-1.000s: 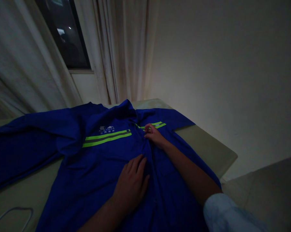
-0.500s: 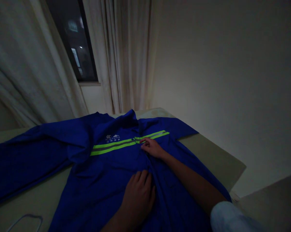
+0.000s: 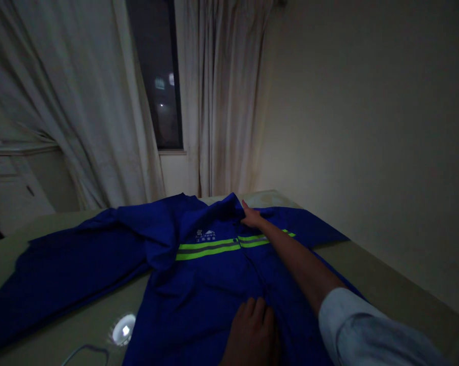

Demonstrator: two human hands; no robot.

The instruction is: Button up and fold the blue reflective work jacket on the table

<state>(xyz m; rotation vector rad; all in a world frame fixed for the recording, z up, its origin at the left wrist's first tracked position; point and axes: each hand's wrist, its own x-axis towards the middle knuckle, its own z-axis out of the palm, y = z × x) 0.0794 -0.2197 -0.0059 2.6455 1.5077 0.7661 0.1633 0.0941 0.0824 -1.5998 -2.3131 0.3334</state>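
I have moved the right hand (image 3: 251,216) up from the reflective stripe (image 3: 208,250) to the collar (image 3: 229,206) of the blue jacket (image 3: 210,277); it touches the collar, grip unclear. The left hand (image 3: 250,333) rests open and flat on the jacket, which lies spread across the worktop (image 3: 385,274).

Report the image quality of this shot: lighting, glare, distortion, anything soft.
In the head view, the light is dim, leaving the left hand dark and underexposed at the bottom edge. Also in the head view, a round glare spot shines on the table top beside the blue work jacket, whose reflective stripes stay bright. Wide-angle distortion appears to stretch the head view toward its edges.
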